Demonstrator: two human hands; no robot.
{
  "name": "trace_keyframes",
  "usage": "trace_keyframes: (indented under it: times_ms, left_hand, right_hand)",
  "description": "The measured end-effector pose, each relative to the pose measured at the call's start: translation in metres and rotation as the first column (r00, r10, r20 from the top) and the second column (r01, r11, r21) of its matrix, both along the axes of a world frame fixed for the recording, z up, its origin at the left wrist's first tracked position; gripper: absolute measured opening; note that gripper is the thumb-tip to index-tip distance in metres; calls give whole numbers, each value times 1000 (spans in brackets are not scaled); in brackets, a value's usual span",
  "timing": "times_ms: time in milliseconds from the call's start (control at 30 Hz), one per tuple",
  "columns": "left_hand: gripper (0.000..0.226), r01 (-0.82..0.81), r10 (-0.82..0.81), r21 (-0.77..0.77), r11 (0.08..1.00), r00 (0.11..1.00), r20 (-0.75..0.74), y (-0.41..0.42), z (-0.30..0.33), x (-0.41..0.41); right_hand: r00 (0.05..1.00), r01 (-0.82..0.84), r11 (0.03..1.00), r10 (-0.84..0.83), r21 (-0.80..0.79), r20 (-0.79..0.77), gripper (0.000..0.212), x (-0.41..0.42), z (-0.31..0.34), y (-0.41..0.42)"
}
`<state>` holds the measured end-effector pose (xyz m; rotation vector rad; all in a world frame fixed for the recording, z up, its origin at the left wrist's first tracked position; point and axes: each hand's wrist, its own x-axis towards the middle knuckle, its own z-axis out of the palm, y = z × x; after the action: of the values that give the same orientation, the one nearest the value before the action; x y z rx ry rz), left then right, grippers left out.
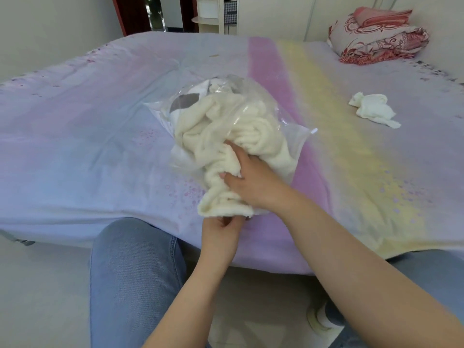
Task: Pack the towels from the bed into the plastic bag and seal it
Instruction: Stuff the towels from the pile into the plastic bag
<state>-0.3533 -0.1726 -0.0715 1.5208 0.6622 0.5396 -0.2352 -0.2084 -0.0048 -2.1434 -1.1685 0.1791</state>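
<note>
A clear plastic bag (251,96) lies on the bed (88,121), bulging with a grey-and-white towel (185,101) at its far end and a cream towel (200,146) nearer me. Part of the cream towel hangs out of the bag's near opening. My right hand (251,182) is pressed into this towel at the opening, fingers buried in the folds. My left hand (221,232) pinches the bag's lower edge under the towel's hanging end. Another small cream towel (371,109) lies crumpled on the bed to the right, apart from the bag.
A folded red-patterned quilt (376,41) sits at the bed's far right corner. My knees in jeans (135,272) are against the bed's near edge. A shelf (216,13) and a doorway stand behind the bed.
</note>
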Motion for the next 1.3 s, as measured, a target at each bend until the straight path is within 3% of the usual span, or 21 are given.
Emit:
trace_keyframes:
  times_ms: [100, 333, 400, 467, 500, 533, 567, 633, 700, 767, 833, 900, 1000, 1100, 1300]
  left_hand:
    - [23, -5, 3, 22, 1000, 994, 110, -2, 4, -3]
    - [23, -69, 57, 107, 992, 992, 109, 0, 2, 5]
    - [25, -98, 79, 170, 981, 990, 116, 2, 4, 6]
    - [25, -105, 82, 213, 971, 990, 113, 3, 7, 7]
    - [25, -100, 76, 220, 970, 991, 113, 3, 8, 7]
    - [24, -94, 69, 224, 970, 991, 118, 3, 9, 6]
    - [23, -95, 66, 230, 969, 989, 129, 2, 10, 6]
    - [22, -101, 64, 261, 960, 987, 146, 2, 10, 6]
    - [15, -106, 60, 309, 945, 986, 155, 2, 9, 7]
    - [13, -105, 57, 337, 936, 987, 148, 1, 8, 6]
    - [19, -105, 67, 336, 936, 990, 123, -1, 8, 6]
    - [35, -106, 80, 346, 932, 993, 89, 3, 6, 6]
    - [41, -107, 83, 386, 916, 993, 78, 14, 0, 5]
    - [40, -112, 79, 391, 913, 992, 100, 16, -3, 4]
    - [36, -189, 145, 256, 948, 973, 182, 7, -8, 0]
  right_hand:
    - [977, 190, 982, -188, -11, 100, 67, 32, 5, 12]
    - [891, 248, 965, -191, -87, 411, 61, 37, -7, 26]
    - [947, 111, 977, -49, -180, 317, 65, 32, 1, 14]
    - [995, -76, 962, 90, -262, 42, 77, 25, 15, -7]
    - [995, -101, 962, 100, -255, -17, 76, 18, 19, -18]
    - [998, -55, 976, 62, -213, 30, 68, 9, 21, -29]
    - [985, 40, 993, -19, -114, 173, 56, -2, 22, -38]
    - [852, 139, 977, -201, 160, 484, 35, -23, 24, -53]
    - [759, 109, 953, -264, 283, 596, 33, -27, 22, -60]
    - [859, 58, 989, -120, 140, 498, 44, -17, 26, -61]
    - [961, -54, 995, 75, -84, 268, 51, -8, 26, -55]
    - [967, -170, 957, 208, -235, 146, 55, -4, 20, -46]
    - [952, -282, 905, 305, -318, 22, 56, 1, 13, -28]
    - [959, -262, 872, 281, -414, -14, 54, 21, 8, -3]
    - [972, -79, 772, 200, -630, 123, 60, 59, -8, 67]
